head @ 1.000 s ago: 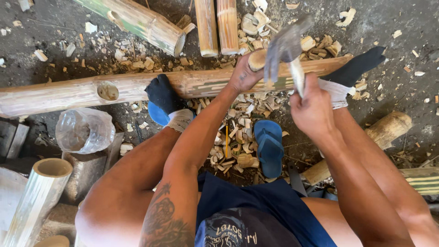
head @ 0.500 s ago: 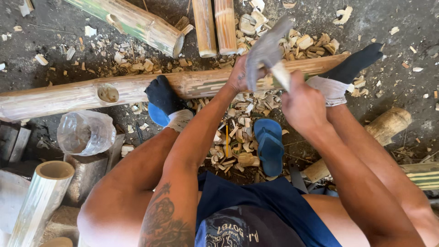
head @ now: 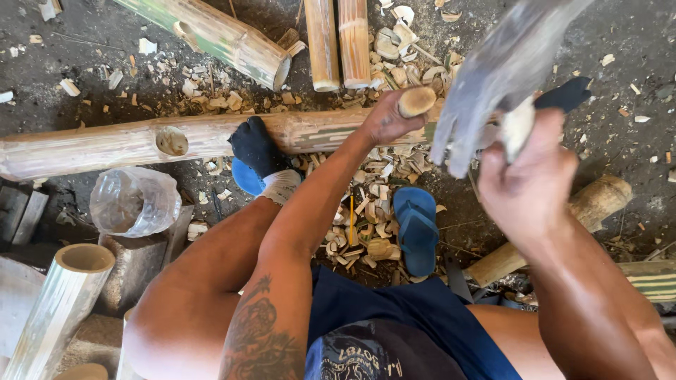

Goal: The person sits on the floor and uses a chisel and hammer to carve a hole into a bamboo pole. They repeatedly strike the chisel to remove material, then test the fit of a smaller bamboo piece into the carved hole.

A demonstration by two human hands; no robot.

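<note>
Both hands were at work over a long bamboo pole (head: 141, 144) that lay across the dirt ground (head: 84, 42), and the account runs from that pole down to the scraps. It stretched from the left edge to beyond the right hand, with a round hole cut in its upper side near the left. A foot in a dark sock (head: 257, 151) pressed down on it, over a blue sandal.

Next in size, a thick green-streaked bamboo section (head: 225, 39) lay slanting at the top, and two shorter bamboo pieces (head: 338, 39) stood side by side just right of it. A pale bamboo tube (head: 60, 302) with an open end sat at the lower left.

The right hand (head: 528, 186) was raised and closed tight around the pale handle of a broad grey blade (head: 500, 70), which was blurred and well above the pole. The left hand (head: 387, 119) was wrapped around a short round wooden peg (head: 417, 100), holding it against the pole's upper side.

A crumpled clear plastic bag (head: 134, 200) lay near the pole on the left. A loose blue sandal (head: 417, 229) rested between the person's legs, beside a heap of pale bamboo chips (head: 366, 225).
</note>
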